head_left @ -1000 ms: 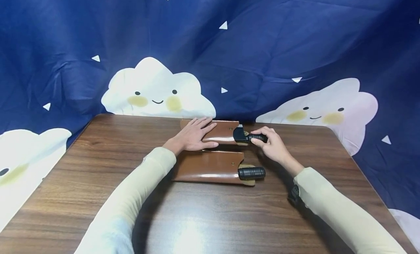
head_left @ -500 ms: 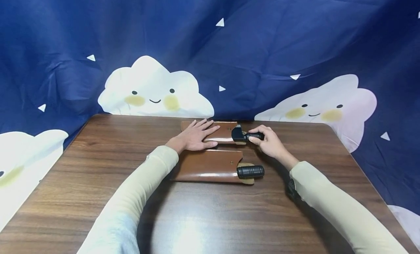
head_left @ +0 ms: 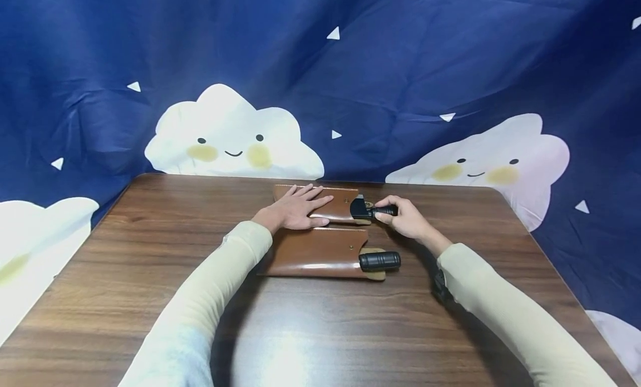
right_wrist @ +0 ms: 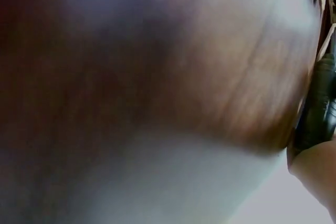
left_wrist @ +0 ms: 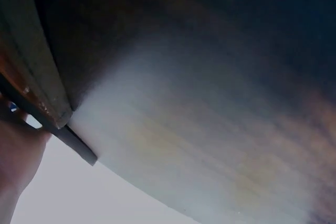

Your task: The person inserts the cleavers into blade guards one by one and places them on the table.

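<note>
Two brown leather sheaths lie on the wooden table, one behind the other. On the far sheath (head_left: pixel 342 203) my left hand (head_left: pixel 295 208) rests palm down with its fingers spread. My right hand (head_left: pixel 407 217) pinches the black handle (head_left: pixel 385 210) of a broad-bladed knife (head_left: pixel 359 208) between thumb and fingers. Part of the knife's dark blade shows at the sheath's mouth; the rest is hidden inside. In the right wrist view, the thumb touches a ribbed black handle (right_wrist: pixel 317 106). The left wrist view catches only part of the left hand (left_wrist: pixel 18 156) beside a sheath edge.
Nearer to me lies the second sheath (head_left: pixel 317 253), with a ribbed black handle (head_left: pixel 380 261) sticking out on its right. The table (head_left: pixel 350 326) reaches back to a blue curtain (head_left: pixel 380 70) with cloud prints.
The right hand and the knife handle have shifted slightly left, closer to the far sheath's mouth. The left hand stays spread on that sheath. The whole head view has drifted a little.
</note>
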### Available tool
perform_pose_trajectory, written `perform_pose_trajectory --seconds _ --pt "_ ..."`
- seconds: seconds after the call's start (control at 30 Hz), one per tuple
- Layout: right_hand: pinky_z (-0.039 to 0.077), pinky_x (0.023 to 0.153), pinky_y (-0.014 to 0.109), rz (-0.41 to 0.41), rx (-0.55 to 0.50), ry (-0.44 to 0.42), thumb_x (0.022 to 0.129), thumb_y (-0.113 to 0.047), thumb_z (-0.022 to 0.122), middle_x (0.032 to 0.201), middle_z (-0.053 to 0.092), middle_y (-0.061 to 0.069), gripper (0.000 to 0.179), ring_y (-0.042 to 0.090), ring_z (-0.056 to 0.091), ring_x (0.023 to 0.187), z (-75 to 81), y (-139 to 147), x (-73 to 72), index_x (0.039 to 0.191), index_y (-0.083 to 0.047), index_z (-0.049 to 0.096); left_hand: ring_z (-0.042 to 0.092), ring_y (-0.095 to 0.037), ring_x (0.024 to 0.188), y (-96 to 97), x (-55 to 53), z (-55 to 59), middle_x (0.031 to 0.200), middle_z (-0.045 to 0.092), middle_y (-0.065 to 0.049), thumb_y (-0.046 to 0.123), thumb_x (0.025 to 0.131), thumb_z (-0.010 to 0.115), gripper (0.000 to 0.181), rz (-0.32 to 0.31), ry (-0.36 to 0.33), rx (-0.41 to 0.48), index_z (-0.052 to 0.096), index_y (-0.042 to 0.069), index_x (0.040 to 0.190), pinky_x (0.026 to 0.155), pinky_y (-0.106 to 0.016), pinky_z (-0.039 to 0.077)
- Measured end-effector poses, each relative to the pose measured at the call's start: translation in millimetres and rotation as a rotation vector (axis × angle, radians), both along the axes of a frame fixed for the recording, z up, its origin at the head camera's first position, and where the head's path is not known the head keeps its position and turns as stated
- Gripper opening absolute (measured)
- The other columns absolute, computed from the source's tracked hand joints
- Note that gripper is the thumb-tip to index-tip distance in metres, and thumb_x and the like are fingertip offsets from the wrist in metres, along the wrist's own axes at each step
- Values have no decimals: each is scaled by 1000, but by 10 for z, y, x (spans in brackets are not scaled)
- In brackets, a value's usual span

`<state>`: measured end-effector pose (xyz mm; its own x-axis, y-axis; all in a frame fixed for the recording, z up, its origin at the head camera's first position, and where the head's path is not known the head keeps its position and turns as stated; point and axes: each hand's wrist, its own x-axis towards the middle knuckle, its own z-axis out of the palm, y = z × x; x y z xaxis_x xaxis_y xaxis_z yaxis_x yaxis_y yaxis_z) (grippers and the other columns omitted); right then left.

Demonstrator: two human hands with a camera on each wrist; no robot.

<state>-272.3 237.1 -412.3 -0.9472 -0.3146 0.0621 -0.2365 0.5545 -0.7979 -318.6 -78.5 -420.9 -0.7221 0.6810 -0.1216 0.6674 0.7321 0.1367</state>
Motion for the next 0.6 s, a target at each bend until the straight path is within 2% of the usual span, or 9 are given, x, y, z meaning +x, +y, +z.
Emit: perform_pose_trajectory --seconds 0.07,0.33,0.6 --pt "45 55 25 -1 19 -10 96 -5 68 95 62 19 29 16 52 61 0 5 -8 121 9 63 7 -31 155 3 0 11 169 14 -8 68 100 35 75 -5 1 -3 21 31 164 120 -59 6" --pt "46 66 31 11 149 41 96 -10 69 93 63 15 28 18 55 67 -21 28 -52 120 3 65 8 -32 155 12 32 14 169 14 -8 67 101 37 75 2 -3 -12 22 30 164 120 -60 7" --pt "47 75 37 23 201 78 97 -16 70 101 67 18 31 19 59 69 -13 43 -55 122 2 65 11 -34 154 12 31 -11 168 17 -10 67 100 38 76 0 16 13 23 27 163 119 -61 9"
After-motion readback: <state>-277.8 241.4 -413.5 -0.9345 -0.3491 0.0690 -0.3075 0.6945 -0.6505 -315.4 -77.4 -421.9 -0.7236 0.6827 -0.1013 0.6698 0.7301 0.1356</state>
